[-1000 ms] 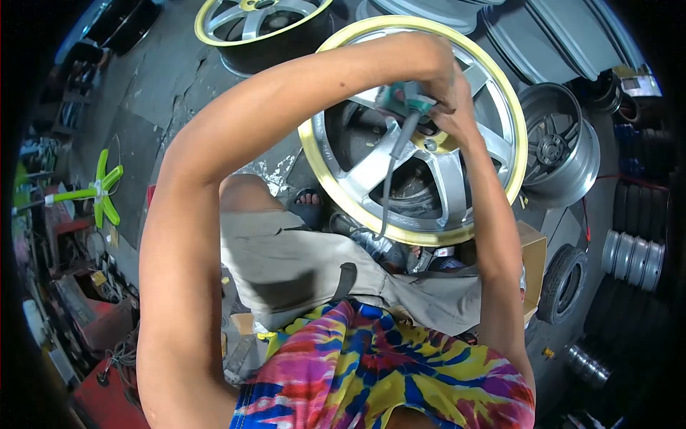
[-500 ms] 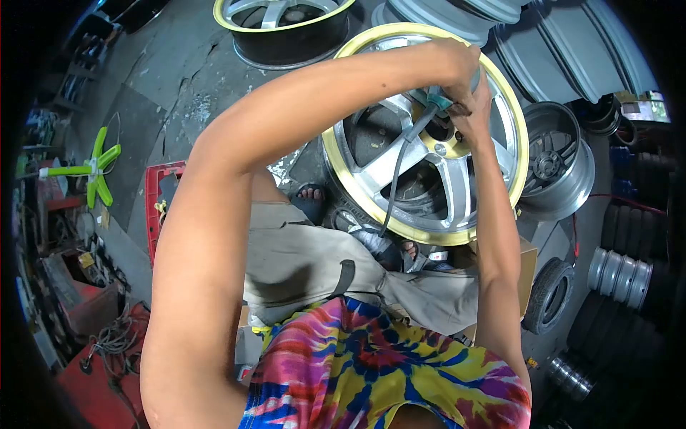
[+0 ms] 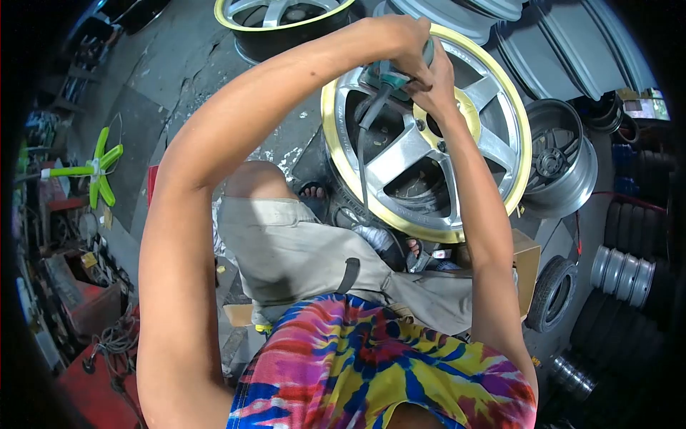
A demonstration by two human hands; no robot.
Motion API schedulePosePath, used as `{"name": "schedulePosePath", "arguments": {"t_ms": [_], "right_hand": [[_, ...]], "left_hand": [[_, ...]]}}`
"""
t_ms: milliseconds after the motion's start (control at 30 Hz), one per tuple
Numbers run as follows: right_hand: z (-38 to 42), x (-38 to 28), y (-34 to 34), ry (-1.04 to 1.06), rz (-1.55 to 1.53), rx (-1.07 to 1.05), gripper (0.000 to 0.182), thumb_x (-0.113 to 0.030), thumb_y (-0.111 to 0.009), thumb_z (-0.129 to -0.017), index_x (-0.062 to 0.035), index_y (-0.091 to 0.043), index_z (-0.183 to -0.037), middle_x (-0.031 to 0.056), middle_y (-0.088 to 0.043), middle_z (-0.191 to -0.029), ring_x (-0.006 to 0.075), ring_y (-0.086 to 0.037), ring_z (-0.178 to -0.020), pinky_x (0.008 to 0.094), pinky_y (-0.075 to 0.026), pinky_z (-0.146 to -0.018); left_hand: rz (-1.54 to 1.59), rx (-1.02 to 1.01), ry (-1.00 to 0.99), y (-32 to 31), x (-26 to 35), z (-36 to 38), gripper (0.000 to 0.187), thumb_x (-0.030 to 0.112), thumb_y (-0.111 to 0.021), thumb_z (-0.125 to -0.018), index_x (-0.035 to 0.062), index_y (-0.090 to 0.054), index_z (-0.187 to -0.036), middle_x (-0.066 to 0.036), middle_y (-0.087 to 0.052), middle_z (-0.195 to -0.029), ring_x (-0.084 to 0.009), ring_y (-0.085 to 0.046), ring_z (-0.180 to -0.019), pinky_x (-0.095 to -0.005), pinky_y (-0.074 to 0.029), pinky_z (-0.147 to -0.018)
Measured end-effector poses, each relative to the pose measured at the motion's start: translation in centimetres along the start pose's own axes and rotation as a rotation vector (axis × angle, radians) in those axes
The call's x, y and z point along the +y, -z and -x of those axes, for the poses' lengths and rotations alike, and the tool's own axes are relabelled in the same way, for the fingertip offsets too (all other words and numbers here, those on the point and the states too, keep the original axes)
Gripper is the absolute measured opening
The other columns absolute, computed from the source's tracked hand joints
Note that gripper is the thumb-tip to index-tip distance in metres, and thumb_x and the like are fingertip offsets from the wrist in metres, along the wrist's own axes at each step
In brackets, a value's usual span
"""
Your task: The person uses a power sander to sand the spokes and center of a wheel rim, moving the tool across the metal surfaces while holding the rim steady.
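A teal power tool point(image 3: 389, 80) with a grey cord sits over the upper left spokes of a silver alloy wheel point(image 3: 394, 160), whose lip and hub face are yellow. My left hand point(image 3: 412, 44) wraps over the tool from above. On its right side, my right hand point(image 3: 436, 80) is closed round the same tool, against the left hand. The tool's working end is hidden behind the hands and tool body. Its cord point(image 3: 363, 168) hangs down across the wheel toward my feet.
Another yellow-lipped wheel point(image 3: 282, 27) lies beyond. Grey rims point(image 3: 582, 50) are stacked at the upper right, with a dark multi-spoke rim point(image 3: 557, 161) below. A tire point(image 3: 552, 293) and cardboard box point(image 3: 525, 272) stand right. A green fan point(image 3: 98, 168) is at left.
Both hands and the power tool have moved left across the wheel, from the upper right of its hub to the upper left. The cord has swung left with them. My left knee shows more now.
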State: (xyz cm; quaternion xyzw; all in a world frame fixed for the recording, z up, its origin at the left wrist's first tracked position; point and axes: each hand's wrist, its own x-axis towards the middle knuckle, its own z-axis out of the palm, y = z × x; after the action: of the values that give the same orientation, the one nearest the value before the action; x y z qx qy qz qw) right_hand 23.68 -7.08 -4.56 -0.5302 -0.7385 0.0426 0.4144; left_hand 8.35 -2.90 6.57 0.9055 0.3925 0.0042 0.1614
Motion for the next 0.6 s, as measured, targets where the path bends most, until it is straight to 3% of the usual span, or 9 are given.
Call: {"name": "schedulePosePath", "arguments": {"t_ms": [67, 133, 267, 333, 400, 467, 533, 600], "right_hand": [[-0.1, -0.1, 0.2, 0.023, 0.040, -0.005, 0.069, -0.006, -0.084, -0.058, 0.0045, -0.053, -0.118, 0.0186, -0.063, -0.105, 0.0373, -0.064, -0.096, 0.0429, -0.051, -0.083], [0.8, 0.3, 2.0, -0.249, -0.098, -0.096, 0.073, -0.006, -0.082, -0.058, 0.0045, -0.053, -0.125, 0.0182, -0.064, -0.113, 0.0348, -0.066, -0.104, 0.0418, -0.051, -0.090], [4.2, 1.4, 4.7, -0.390, -0.236, -0.008, 0.077, -0.006, -0.079, -0.060, 0.0041, -0.053, -0.131, 0.0177, -0.064, -0.122, 0.0313, -0.065, -0.111, 0.0389, -0.050, -0.097], [4.6, 0.9, 5.5, -0.180, 0.052, -0.036, 0.078, -0.004, -0.077, -0.061, 0.0029, -0.052, -0.135, 0.0173, -0.065, -0.125, 0.0320, -0.065, -0.113, 0.0364, -0.049, -0.100], [4.0, 0.8, 4.7, -0.199, -0.007, -0.043, 0.074, -0.004, -0.076, -0.062, 0.0015, -0.053, -0.132, 0.0173, -0.065, -0.123, 0.0340, -0.065, -0.111, 0.0379, -0.051, -0.098], [2.3, 1.4, 2.7, -0.014, -0.037, -0.074, 0.075, -0.005, -0.080, -0.059, -0.0001, -0.054, -0.130, 0.0166, -0.065, -0.118, 0.0355, -0.065, -0.108, 0.0405, -0.052, -0.095], [0.9, -0.6, 0.3, -0.129, -0.057, -0.028, 0.072, 0.000, -0.075, -0.059, 0.0013, -0.055, -0.129, 0.0173, -0.067, -0.118, 0.0322, -0.065, -0.110, 0.0360, -0.049, -0.099], [-0.9, -0.8, -1.0, -0.097, -0.098, -0.128, 0.075, -0.005, -0.079, -0.057, 0.0008, -0.056, -0.128, 0.0195, -0.066, -0.120, 0.0371, -0.064, -0.112, 0.0396, -0.050, -0.100]], "left_hand": [[0.044, -0.019, 0.064, -0.3, -0.3, -0.1, 0.108, 0.052, -0.089, -0.056, -0.0118, -0.050, -0.134, -0.029, -0.071, -0.115, -0.0377, -0.073, -0.099, -0.0406, -0.059, -0.092], [0.002, 0.081, -0.130, -1.7, 0.5, -1.6, 0.104, 0.050, -0.084, -0.058, -0.0112, -0.049, -0.134, -0.030, -0.071, -0.108, -0.0408, -0.072, -0.100, -0.0420, -0.060, -0.086], [0.058, -0.005, -0.164, -2.7, 4.6, -2.4, 0.098, 0.048, -0.086, -0.061, -0.0091, -0.053, -0.134, -0.027, -0.072, -0.112, -0.0367, -0.073, -0.099, -0.0426, -0.060, -0.086], [0.058, -0.023, -0.188, -2.3, 4.9, -2.5, 0.092, 0.043, -0.088, -0.061, -0.0071, -0.057, -0.132, -0.024, -0.073, -0.113, -0.0339, -0.075, -0.097, -0.0427, -0.061, -0.084], [0.032, -0.030, -0.179, -2.0, 4.1, -2.3, 0.089, 0.044, -0.088, -0.062, -0.0072, -0.059, -0.130, -0.024, -0.073, -0.112, -0.0342, -0.075, -0.098, -0.0429, -0.060, -0.085], [0.067, -0.024, -0.140, -3.4, 1.2, -3.7, 0.107, 0.055, -0.082, -0.057, -0.0095, -0.051, -0.137, -0.030, -0.070, -0.114, -0.0402, -0.071, -0.104, -0.0427, -0.058, -0.090], [-0.053, 0.012, -0.081, -2.0, -1.3, -2.4, 0.107, 0.058, -0.080, -0.057, -0.0087, -0.052, -0.135, -0.032, -0.070, -0.113, -0.0418, -0.070, -0.106, -0.0432, -0.058, -0.092], [-0.010, 0.102, -0.031, -2.3, -3.8, -2.3, 0.102, 0.052, -0.084, -0.053, -0.0110, -0.058, -0.128, -0.030, -0.070, -0.115, -0.0415, -0.073, -0.098, -0.0430, -0.060, -0.087]]}}
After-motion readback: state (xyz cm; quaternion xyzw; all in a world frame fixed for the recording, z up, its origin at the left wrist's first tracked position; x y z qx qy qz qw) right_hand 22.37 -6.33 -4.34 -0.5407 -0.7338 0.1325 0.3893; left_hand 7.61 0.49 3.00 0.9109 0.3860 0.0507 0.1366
